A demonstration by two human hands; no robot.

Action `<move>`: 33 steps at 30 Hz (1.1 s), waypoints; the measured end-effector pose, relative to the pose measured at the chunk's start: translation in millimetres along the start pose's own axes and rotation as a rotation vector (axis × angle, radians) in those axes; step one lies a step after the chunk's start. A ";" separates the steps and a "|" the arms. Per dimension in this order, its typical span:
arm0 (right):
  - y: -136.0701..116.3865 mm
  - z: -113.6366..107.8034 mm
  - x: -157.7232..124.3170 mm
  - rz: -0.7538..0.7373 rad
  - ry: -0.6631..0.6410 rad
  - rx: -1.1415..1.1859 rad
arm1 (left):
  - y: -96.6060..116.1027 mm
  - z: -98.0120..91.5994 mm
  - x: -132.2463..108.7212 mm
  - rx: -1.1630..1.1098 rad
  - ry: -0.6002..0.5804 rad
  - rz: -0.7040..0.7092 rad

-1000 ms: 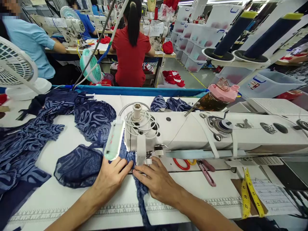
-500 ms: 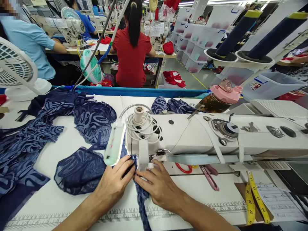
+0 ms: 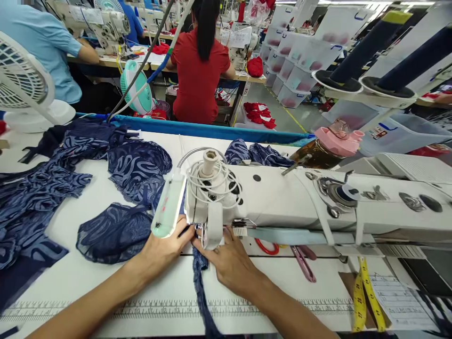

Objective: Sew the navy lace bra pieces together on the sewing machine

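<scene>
A white sewing machine [image 3: 271,193] stands in front of me, its needle area partly covered by the machine head. From under it, a narrow navy lace strip [image 3: 200,287] runs toward me over the table's front edge. My left hand [image 3: 167,247] is at the left of the needle area, fingers closed on the fabric, partly hidden behind a pale green lamp plate [image 3: 167,207]. On the other side, my right hand [image 3: 233,263] has thumb and fingers closed on the strip beside the presser foot; some fingertips are behind the machine.
Navy lace cup pieces [image 3: 115,233] and a patterned fabric pile [image 3: 31,212] lie to the left. Red-handled scissors [image 3: 266,247], pink tweezers [image 3: 304,264] and a yellow tape measure [image 3: 360,296] lie right. A pink-lidded bottle [image 3: 326,146] stands behind the machine. Co-workers sit ahead.
My left hand has moved slightly forward, farther behind the lamp plate. The right hand stays by the presser foot, and the lace strip lies a little differently. The whole view has shifted slightly.
</scene>
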State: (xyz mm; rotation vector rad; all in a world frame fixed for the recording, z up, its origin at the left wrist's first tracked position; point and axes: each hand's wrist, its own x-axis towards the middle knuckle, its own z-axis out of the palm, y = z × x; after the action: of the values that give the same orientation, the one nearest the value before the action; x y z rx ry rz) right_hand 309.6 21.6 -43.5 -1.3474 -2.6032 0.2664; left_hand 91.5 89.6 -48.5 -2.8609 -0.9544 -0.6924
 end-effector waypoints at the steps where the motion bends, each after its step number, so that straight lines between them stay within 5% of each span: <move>1: -0.3 -0.4 0.0 0.004 0.001 0.005 | 0.4 -1.1 0.8 0.007 -0.018 -0.011; 6: -5.4 -4.2 -2.6 -0.023 0.032 0.026 | 6.9 -12.1 -4.6 0.112 0.006 -0.081; 19: -8.3 -6.4 -2.3 -0.093 0.125 0.030 | 14.9 -16.7 -6.3 0.067 0.058 0.080; 33: -8.1 -8.3 -3.0 -0.069 0.063 0.027 | 11.8 -13.1 -10.6 -0.175 0.060 -0.072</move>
State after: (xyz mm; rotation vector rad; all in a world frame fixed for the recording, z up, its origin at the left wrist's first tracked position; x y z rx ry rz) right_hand 307.1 15.1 -33.8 -1.2340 -2.5782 0.2437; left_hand 85.6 71.7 -40.1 -2.9463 -1.0414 -0.9056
